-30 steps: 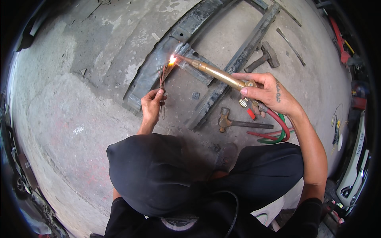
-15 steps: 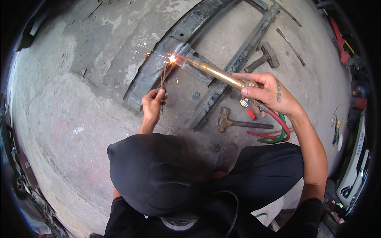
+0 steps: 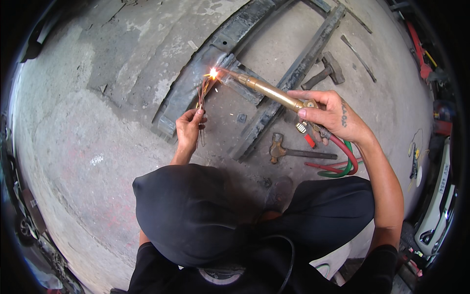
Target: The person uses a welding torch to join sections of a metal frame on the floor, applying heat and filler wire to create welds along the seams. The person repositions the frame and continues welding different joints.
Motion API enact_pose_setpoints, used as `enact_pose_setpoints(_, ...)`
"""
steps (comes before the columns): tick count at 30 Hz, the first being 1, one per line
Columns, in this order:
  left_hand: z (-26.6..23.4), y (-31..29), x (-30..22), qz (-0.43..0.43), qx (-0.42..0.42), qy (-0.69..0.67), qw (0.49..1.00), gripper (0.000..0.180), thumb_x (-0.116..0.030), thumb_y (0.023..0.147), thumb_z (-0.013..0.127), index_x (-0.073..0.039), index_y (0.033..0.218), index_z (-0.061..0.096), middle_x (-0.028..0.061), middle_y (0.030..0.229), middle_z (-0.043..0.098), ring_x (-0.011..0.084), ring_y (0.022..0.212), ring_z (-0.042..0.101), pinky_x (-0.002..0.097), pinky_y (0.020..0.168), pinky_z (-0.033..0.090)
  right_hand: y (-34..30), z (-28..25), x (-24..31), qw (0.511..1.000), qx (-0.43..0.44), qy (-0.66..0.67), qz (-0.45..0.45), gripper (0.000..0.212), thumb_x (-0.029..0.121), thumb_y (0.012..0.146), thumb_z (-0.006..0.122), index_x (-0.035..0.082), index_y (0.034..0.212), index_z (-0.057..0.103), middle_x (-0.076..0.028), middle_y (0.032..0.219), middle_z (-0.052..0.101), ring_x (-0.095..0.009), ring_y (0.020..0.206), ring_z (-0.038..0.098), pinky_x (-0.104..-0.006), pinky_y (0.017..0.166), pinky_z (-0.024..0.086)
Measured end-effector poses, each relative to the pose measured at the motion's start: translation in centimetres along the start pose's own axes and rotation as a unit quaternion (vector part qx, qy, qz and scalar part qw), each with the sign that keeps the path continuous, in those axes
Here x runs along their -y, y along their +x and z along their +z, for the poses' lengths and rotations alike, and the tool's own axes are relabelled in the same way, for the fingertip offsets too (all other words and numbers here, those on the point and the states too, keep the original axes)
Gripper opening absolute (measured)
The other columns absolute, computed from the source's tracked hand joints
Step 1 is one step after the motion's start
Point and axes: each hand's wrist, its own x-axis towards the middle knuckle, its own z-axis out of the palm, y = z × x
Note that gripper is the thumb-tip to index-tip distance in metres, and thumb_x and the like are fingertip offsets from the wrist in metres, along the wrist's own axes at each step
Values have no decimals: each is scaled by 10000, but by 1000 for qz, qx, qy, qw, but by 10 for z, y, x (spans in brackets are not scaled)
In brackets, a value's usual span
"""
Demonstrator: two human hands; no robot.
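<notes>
Torch (image 3: pixel 268 89): brass, gripped at the valve end by right hand (image 3: pixel 329 115), tip flaring at (image 3: pixel 213 73) against the dark metal frame (image 3: pixel 196 83) on the concrete floor (image 3: pixel 88 147).
Rods (image 3: pixel 201 95): thin bundle pinched in left hand (image 3: pixel 188 128), tops at the flame.
Hoses (image 3: pixel 345 156): red and green, running under the right wrist.
Hammers: one (image 3: pixel 293 152) near the knee, one (image 3: pixel 325 71) beyond the frame.
Hidden: lap and lower hoses behind the dark cap (image 3: pixel 191 210); weld point lost in glare.

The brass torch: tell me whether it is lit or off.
Lit. A bright orange-white flame glows at the tip of the brass torch, held in the right hand, against the thin rods in the left hand.
</notes>
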Motion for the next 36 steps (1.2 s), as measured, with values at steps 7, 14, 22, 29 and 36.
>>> enact_pose_setpoints(7,0,-1,-1,-4,-6,3,1000,329,-272,1032,677,20,1177,720,81,1063,745,167,889,699,320,753,550,0,0,-1,1000,4,13,4,539,197,989,674,-40,1457,550,-14,730,616,-74,474,579,-246,421,448)
enact_pose_setpoints(14,2,2,-1,-4,-6,11,1000,321,-270,1027,685,12,1176,725,73,1048,746,158,873,697,314,739,546,-1,0,3,1000,7,15,9,542,184,990,659,-49,1464,537,-8,716,594,-91,467,586,-252,418,449)
enact_pose_setpoints(22,3,0,2,-2,-10,6,1000,307,-267,1027,685,5,1163,731,67,1039,747,154,867,696,311,742,547,-1,-1,2,999,16,27,5,569,210,982,668,-32,1478,527,-41,743,612,-117,477,599,-268,395,455)
enact_pose_setpoints(29,2,2,3,-1,-11,12,1000,303,-264,1029,681,4,1160,732,73,1042,750,162,876,700,319,747,552,-1,-1,2,1000,15,28,3,564,203,982,666,-36,1474,529,-43,737,615,-120,483,606,-267,397,458)
enact_pose_setpoints(36,2,-1,2,0,-10,8,1000,304,-272,1030,681,-1,1158,733,72,1047,754,163,884,703,322,749,554,-1,-1,0,1000,11,14,1,566,223,978,669,-42,1463,541,-45,722,619,-119,488,616,-261,399,462)
